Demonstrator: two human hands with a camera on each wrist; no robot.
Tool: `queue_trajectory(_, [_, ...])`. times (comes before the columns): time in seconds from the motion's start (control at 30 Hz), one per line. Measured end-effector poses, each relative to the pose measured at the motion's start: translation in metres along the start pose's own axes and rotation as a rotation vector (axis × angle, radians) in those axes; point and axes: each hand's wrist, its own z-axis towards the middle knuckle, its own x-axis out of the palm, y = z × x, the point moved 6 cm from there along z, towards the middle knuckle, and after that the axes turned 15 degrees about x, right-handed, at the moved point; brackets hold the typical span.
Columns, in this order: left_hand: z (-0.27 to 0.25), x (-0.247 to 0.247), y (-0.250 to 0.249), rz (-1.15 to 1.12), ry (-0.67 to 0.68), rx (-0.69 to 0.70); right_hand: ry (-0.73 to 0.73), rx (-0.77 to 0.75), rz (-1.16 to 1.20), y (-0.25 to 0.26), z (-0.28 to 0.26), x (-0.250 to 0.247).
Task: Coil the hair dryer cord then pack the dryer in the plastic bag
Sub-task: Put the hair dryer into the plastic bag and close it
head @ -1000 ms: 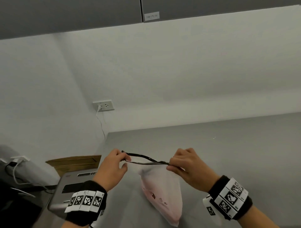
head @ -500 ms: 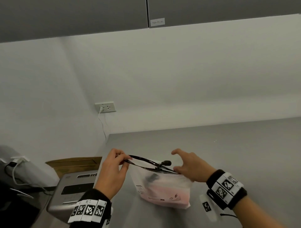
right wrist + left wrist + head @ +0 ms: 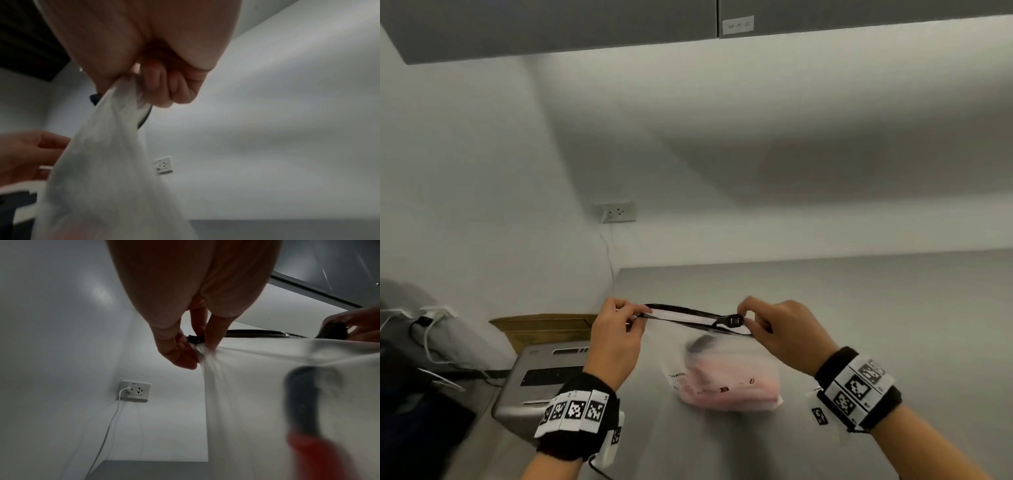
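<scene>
A frosted plastic bag [image 3: 726,373] with a black zip strip [image 3: 685,315] along its top hangs over the grey table [image 3: 859,308]. Through its wall shows the pink hair dryer [image 3: 736,387] with a dark end [image 3: 700,344]. My left hand [image 3: 633,317] pinches the left end of the zip strip [image 3: 267,333]. My right hand [image 3: 750,317] pinches the black slider [image 3: 732,320] near the strip's right end. In the right wrist view the bag [image 3: 107,170] hangs blurred below my curled fingers [image 3: 164,87]. The cord is hidden.
A grey machine [image 3: 541,380] and a brown cardboard box [image 3: 544,325] sit left of the table. A wall socket [image 3: 616,211] with a white cable is behind. Grey cabinets [image 3: 585,24] hang overhead.
The bag swung from hanging lengthwise to hanging broadside. My right hand let go of the strip half a second ago and now pinches the slider.
</scene>
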Motion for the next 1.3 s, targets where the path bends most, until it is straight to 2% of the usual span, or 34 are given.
queue_trajectory(0.07, [0.005, 0.003, -0.002, 0.008, 0.003, 0.027, 0.104, -0.053, -0.114, 0.005, -0.004, -0.005])
queue_trajectory(0.13, [0.009, 0.007, -0.007, 0.012, 0.007, 0.055, 0.210, -0.026, -0.215, 0.004, -0.004, -0.011])
queue_trajectory(0.2, [0.012, 0.011, -0.010, 0.017, 0.020, 0.064, 0.253, 0.021, -0.308, 0.000, -0.003, -0.018])
queue_trajectory(0.27, [0.014, 0.012, -0.014, 0.025, 0.027, 0.078, 0.202, 0.042, -0.297, 0.001, -0.003, -0.032])
queue_trajectory(0.37, [0.016, 0.011, -0.016, 0.034, 0.005, 0.097, 0.094, -0.006, -0.204, 0.007, -0.009, -0.048])
queue_trajectory(0.5, [0.013, 0.012, -0.011, -0.020, 0.022, 0.070, 0.107, 0.007, -0.202, -0.008, -0.013, -0.043])
queue_trajectory(0.57, [0.012, 0.012, -0.011, -0.054, 0.024, 0.047, 0.063, 0.015, -0.183, -0.016, -0.011, -0.045])
queue_trajectory(0.7, [0.010, 0.007, -0.013, -0.288, -0.087, -0.063, -0.114, 0.089, -0.016, -0.028, -0.010, -0.058])
queue_trajectory(0.8, [0.007, 0.014, -0.011, -0.490, -0.130, -0.181, -0.110, 0.196, -0.051, -0.043, -0.009, -0.056])
queue_trajectory(0.9, [0.004, 0.023, -0.012, -0.555, -0.164, -0.233, -0.172, 0.243, -0.046, -0.047, -0.009, -0.061])
queue_trajectory(1.03, [0.003, 0.025, -0.016, -0.599, -0.195, -0.241, -0.254, 0.230, -0.059, -0.020, -0.003, -0.060])
queue_trajectory(1.1, [0.003, 0.026, -0.020, -0.606, -0.193, -0.236, -0.185, 0.169, -0.030, 0.007, 0.005, -0.045])
queue_trajectory(1.2, [0.003, 0.028, -0.025, -0.617, -0.203, -0.230, 0.012, 0.071, -0.042, 0.055, 0.016, -0.010])
queue_trajectory(1.3, [0.002, 0.028, -0.032, -0.644, -0.213, -0.206, 0.075, 0.049, -0.132, 0.088, 0.030, 0.019])
